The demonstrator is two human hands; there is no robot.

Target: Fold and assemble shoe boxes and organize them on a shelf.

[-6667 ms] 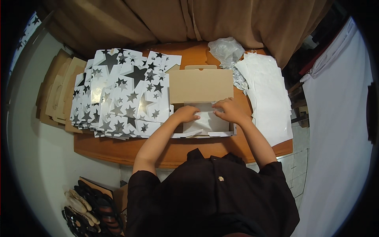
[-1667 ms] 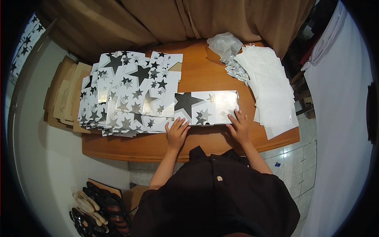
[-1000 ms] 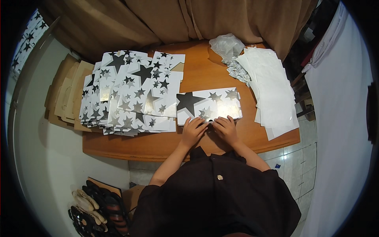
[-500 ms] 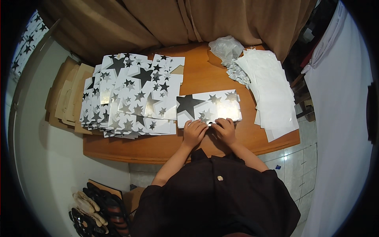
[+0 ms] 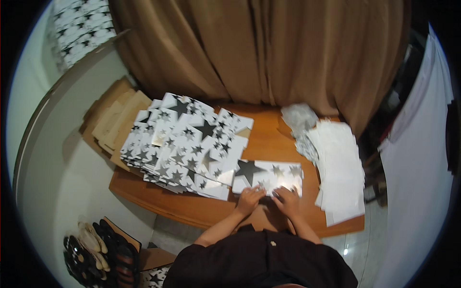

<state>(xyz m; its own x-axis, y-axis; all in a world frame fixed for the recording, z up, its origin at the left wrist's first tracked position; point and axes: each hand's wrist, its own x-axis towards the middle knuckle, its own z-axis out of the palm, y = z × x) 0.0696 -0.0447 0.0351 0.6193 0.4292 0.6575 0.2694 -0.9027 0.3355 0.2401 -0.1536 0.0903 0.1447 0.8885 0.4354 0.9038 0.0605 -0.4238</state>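
Note:
A flat white box with black and silver stars (image 5: 269,175) lies on the wooden table (image 5: 192,211) right in front of me. My left hand (image 5: 250,198) grips its near edge, fingers curled over the rim. My right hand (image 5: 287,199) holds the same near edge just to the right, and the two hands are close together. A big spread pile of the same star-printed boxes (image 5: 185,144) lies to the left of it, touching its left end.
A stack of white sheets (image 5: 341,173) and crumpled clear plastic (image 5: 298,117) sit at the table's right. Brown cardboard pieces (image 5: 108,122) lie past the table's left end. A brown curtain (image 5: 259,53) hangs behind. Shoes (image 5: 101,249) are on the floor, lower left.
The box was open earlier and now lies shut, star side up. My hands moved from its outer corners toward the middle of its near edge. My view has tilted upward.

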